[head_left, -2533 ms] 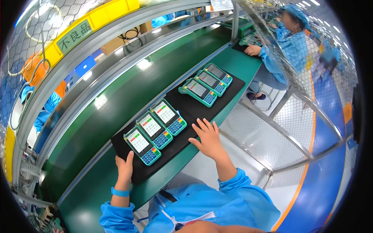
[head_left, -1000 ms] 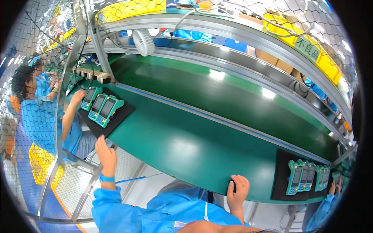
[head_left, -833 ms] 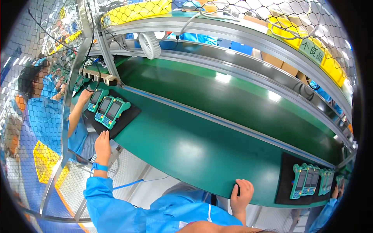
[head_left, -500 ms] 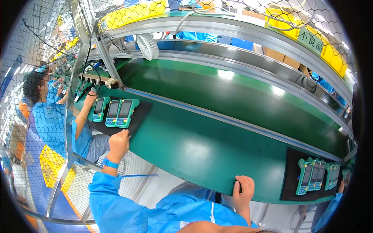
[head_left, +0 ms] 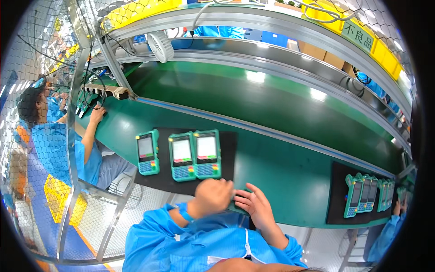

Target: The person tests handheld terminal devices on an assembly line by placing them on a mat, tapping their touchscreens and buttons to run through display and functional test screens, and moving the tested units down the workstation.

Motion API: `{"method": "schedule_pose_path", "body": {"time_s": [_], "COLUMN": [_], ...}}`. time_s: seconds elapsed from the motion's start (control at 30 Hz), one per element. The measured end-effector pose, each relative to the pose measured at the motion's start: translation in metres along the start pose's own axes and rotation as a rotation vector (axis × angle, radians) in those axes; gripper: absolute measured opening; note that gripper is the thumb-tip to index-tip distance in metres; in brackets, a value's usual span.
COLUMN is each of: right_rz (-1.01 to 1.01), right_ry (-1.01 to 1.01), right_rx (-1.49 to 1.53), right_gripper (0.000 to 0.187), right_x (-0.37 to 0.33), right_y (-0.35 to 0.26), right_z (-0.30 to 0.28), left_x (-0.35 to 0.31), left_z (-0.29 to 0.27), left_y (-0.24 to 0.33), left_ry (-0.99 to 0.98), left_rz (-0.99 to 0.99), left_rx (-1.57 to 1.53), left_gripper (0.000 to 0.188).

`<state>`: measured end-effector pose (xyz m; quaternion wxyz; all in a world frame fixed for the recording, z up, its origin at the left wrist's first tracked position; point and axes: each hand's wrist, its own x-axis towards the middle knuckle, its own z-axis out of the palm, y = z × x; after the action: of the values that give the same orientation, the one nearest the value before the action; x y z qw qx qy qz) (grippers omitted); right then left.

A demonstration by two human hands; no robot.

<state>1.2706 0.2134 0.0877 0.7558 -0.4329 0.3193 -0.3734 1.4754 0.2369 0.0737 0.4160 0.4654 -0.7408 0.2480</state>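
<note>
On the black mat (head_left: 229,154), just forward of the left hand (head_left: 212,197): rightmost green handheld terminal (head_left: 207,146) of three, face up, long axis running fore and aft, keypad (head_left: 207,171) end nearest. Right hand (head_left: 258,207) farther off from it, spread apart, around nothing visible. Left hand curled in, blurred; cannot tell if fully together or clamped on anything.
</note>
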Motion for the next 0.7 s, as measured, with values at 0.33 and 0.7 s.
{"method": "schedule_pose_path", "body": {"time_s": [0.33,0.7], "right_rz": [-0.022,-0.409], "right_ry": [0.311,0.763], "right_rx": [-0.112,-1.541], "right_gripper": [0.047,0.041], "right_x": [0.004,-0.010], "right_y": [-0.019,-0.032], "right_z": [0.137,0.227], "left_x": [-0.007,-0.039], "left_z": [-0.154,-0.201], "left_y": [-0.082,-0.198], "left_ry": [0.041,-0.248], "left_rz": [0.054,-0.894], "left_rx": [-0.595,-0.435], "left_gripper": [0.034,0.122]}}
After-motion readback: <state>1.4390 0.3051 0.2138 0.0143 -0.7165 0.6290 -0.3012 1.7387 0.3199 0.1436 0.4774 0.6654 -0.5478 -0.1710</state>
